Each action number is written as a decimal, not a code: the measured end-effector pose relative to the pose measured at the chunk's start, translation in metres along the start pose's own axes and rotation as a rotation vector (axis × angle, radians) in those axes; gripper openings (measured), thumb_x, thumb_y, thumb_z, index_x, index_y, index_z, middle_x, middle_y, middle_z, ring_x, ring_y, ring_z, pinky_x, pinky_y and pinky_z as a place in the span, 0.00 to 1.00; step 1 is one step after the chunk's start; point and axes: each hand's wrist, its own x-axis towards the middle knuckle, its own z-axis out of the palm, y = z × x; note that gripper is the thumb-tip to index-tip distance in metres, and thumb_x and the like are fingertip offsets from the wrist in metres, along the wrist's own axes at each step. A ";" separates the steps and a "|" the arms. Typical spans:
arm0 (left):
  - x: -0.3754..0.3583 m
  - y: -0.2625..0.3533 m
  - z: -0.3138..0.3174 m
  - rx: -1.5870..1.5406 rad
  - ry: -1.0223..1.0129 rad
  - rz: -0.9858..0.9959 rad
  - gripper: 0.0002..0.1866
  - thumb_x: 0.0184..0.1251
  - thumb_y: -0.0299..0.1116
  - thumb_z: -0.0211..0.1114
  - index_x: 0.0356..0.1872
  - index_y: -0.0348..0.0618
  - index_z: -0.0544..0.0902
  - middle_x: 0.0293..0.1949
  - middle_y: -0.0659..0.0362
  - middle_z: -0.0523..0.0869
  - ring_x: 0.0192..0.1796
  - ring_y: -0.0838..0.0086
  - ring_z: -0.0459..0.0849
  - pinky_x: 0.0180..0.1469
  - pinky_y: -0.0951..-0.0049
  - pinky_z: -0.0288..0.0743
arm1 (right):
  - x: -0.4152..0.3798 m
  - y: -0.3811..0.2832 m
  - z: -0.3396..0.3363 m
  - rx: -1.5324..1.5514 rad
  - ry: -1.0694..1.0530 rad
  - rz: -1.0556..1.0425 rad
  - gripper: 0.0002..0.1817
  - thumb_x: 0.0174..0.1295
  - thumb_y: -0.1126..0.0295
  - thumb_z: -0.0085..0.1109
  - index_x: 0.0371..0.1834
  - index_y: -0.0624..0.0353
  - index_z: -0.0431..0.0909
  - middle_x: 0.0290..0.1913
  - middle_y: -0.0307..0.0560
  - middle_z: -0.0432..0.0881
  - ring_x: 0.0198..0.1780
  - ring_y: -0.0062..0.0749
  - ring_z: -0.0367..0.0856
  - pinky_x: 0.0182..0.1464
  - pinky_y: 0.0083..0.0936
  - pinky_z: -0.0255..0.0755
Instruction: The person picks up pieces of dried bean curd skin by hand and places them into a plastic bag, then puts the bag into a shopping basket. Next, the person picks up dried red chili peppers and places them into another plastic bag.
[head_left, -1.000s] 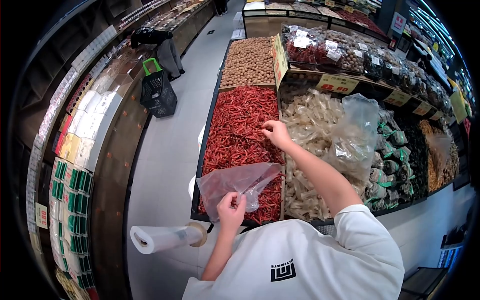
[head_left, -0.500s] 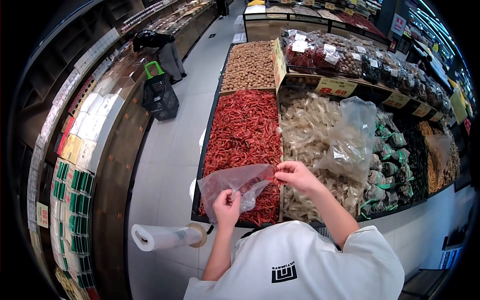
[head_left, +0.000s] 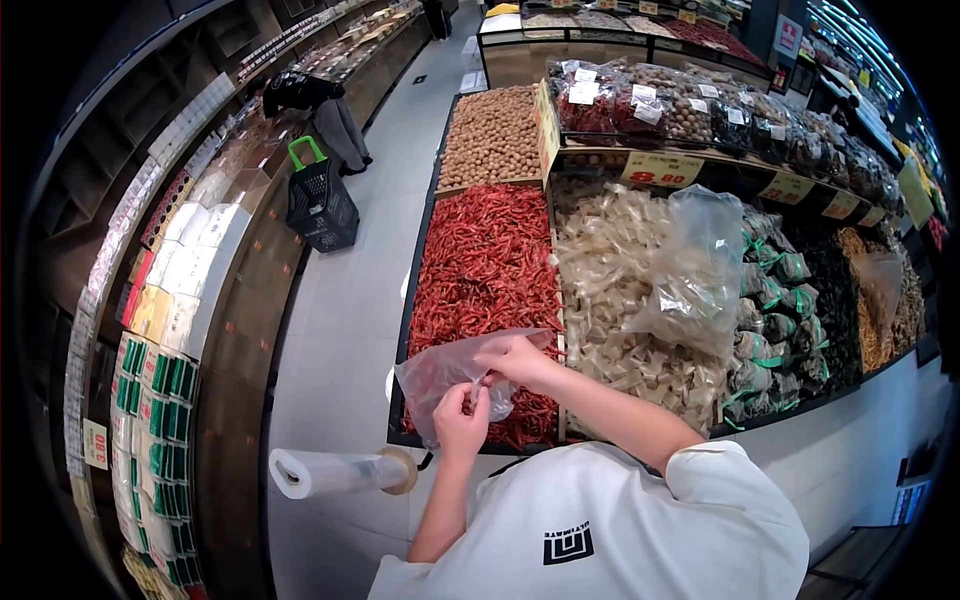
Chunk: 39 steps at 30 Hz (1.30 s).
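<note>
A thin clear plastic bag is spread over the near end of the dried red chillies. My left hand pinches the bag's lower edge between thumb and fingers. Close beside it, my right hand is closed on the bag too, its fingertips nearly meeting those of my left hand. Part of the bag is hidden behind both hands. To the right of the chillies lie pale, translucent wrapped pieces, with another clear bag resting on them.
A plastic bag roll stands at the bin's lower left corner. Round brown nuts fill the far bin. Across the aisle, a person bends over a shelf beside a dark basket with a green handle. A price sign faces me.
My right hand has moved left from the bag's right end to beside my left hand. My left hand has shifted slightly right. The view has tilted a little.
</note>
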 end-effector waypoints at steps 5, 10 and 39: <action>0.000 -0.005 0.000 0.003 0.008 0.021 0.07 0.68 0.28 0.74 0.36 0.35 0.84 0.26 0.54 0.83 0.25 0.70 0.80 0.31 0.68 0.75 | -0.036 -0.012 0.004 -0.453 -0.006 -0.256 0.22 0.76 0.69 0.64 0.69 0.67 0.79 0.56 0.47 0.89 0.54 0.26 0.86 0.57 0.27 0.83; -0.001 -0.014 -0.001 -0.048 0.048 0.010 0.08 0.68 0.27 0.74 0.36 0.35 0.84 0.25 0.58 0.81 0.25 0.76 0.76 0.29 0.72 0.71 | -0.073 -0.009 -0.051 -0.034 0.106 -0.165 0.13 0.77 0.69 0.63 0.59 0.63 0.84 0.46 0.40 0.90 0.44 0.20 0.86 0.48 0.23 0.82; -0.005 -0.010 -0.006 -0.039 0.000 -0.031 0.08 0.68 0.26 0.75 0.35 0.35 0.83 0.25 0.60 0.80 0.25 0.80 0.75 0.28 0.76 0.70 | 0.066 -0.021 -0.090 -1.499 0.247 -0.265 0.18 0.64 0.77 0.61 0.58 0.57 0.83 0.56 0.58 0.81 0.54 0.56 0.87 0.57 0.48 0.83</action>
